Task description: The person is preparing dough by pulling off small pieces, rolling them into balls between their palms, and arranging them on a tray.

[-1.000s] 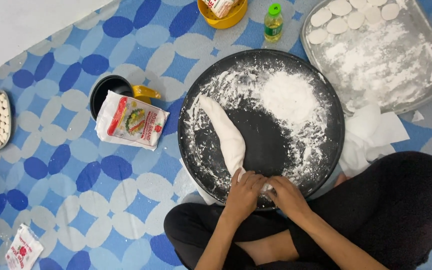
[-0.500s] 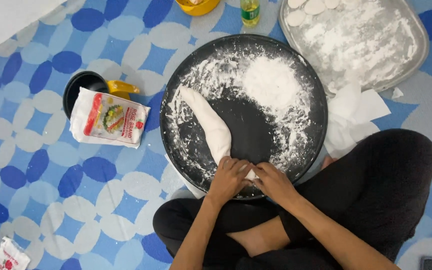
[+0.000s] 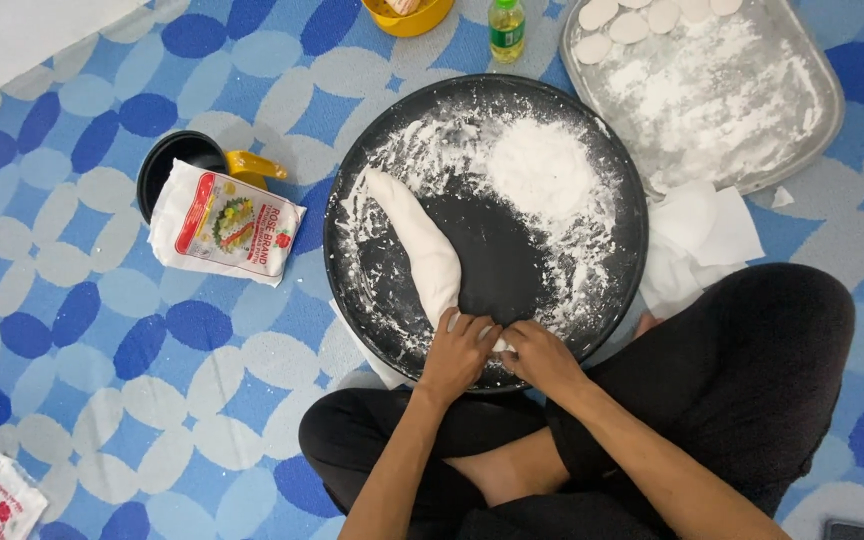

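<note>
- Left hand (image 3: 460, 352) and right hand (image 3: 537, 355) meet at the near end of the dough roll (image 3: 418, 243); both sets of fingers are closed around that end, pinching it between them
- The dough lies as a long white log on the left half of the round black tray (image 3: 607, 290), curving from its floured middle down to the hands; a flour heap (image 3: 540, 168) sits on the far right part
- The tray rests on the blue patterned floor before the person's crossed legs
- A flour bag (image 3: 224, 222) lies left of the tray, against a black bowl (image 3: 170, 170)
- A metal tray (image 3: 802, 130), floured, holds white dough discs (image 3: 632, 22) at its far edge; white paper (image 3: 702, 235) lies beside the black tray
- A small bottle (image 3: 506, 27) stands beyond the tray
</note>
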